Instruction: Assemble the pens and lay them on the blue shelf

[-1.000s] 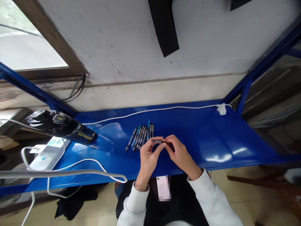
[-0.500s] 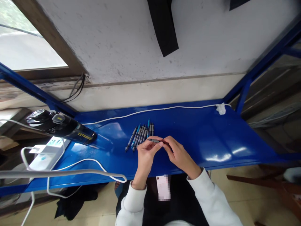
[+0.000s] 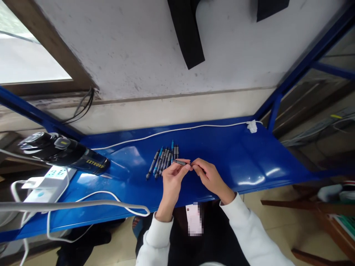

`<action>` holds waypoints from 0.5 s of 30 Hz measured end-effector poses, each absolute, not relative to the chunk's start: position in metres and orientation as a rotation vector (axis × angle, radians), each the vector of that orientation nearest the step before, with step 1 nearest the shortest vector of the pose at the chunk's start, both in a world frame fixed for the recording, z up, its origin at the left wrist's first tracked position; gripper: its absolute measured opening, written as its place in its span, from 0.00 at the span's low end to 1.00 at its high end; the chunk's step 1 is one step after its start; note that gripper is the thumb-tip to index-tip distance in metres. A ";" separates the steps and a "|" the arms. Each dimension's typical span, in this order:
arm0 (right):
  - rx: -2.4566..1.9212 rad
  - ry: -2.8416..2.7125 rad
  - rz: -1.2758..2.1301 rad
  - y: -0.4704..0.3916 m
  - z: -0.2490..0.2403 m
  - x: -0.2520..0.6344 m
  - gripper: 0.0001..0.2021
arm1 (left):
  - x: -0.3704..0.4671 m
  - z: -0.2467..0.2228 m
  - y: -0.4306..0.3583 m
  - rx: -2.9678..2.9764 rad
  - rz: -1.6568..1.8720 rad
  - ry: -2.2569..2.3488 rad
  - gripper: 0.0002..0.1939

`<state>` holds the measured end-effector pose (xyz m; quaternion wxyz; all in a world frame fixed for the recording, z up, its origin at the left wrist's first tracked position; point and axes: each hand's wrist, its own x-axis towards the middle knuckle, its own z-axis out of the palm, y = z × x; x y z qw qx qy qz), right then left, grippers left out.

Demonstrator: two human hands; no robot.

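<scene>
Both hands meet over the front of the blue table, working on one pen (image 3: 181, 162) with a grey grip. My left hand (image 3: 175, 175) is closed, pinching the grey part between thumb and fingers. From the other side my right hand (image 3: 208, 175) is closed on the pen's other end, a dark bit of which shows by its fingers. Whether the pen is in one piece or two I cannot tell. Just beyond the left hand lies a loose row of several pens (image 3: 163, 160), grey and blue, side by side on the table.
A black bottle (image 3: 94, 162) lies or leans at the left beside a white power strip (image 3: 47, 190). White cables (image 3: 155, 135) cross the blue table (image 3: 222, 147) at the back and front left. Crumpled white paper (image 3: 252, 126) sits at the back right. A wall stands behind.
The camera view has shifted slightly to the right. My hands stay together, and more of the pen's grey part sticks out past the left fingers, while a dark end shows at the right hand.
</scene>
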<state>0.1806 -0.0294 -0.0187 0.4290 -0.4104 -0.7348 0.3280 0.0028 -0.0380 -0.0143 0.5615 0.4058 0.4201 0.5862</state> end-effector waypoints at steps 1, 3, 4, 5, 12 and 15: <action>-1.035 -1.843 0.816 -0.027 -0.017 0.181 0.11 | 0.003 -0.015 -0.038 0.960 1.371 0.976 0.10; -1.074 -1.835 0.759 -0.025 -0.013 0.181 0.08 | 0.003 -0.015 -0.037 0.953 1.368 0.967 0.11; -1.101 -1.820 0.692 -0.028 -0.011 0.180 0.09 | 0.003 -0.015 -0.036 0.935 1.379 0.967 0.12; -1.130 -1.795 0.607 -0.033 -0.010 0.180 0.13 | 0.003 -0.015 -0.036 0.906 1.397 0.963 0.13; -1.188 -1.546 0.185 -0.174 -0.073 0.178 0.19 | 0.005 -0.011 -0.037 0.755 1.420 0.762 0.19; -1.570 -1.611 0.588 -0.214 -0.128 0.179 0.13 | 0.005 -0.007 -0.040 0.721 1.359 0.692 0.23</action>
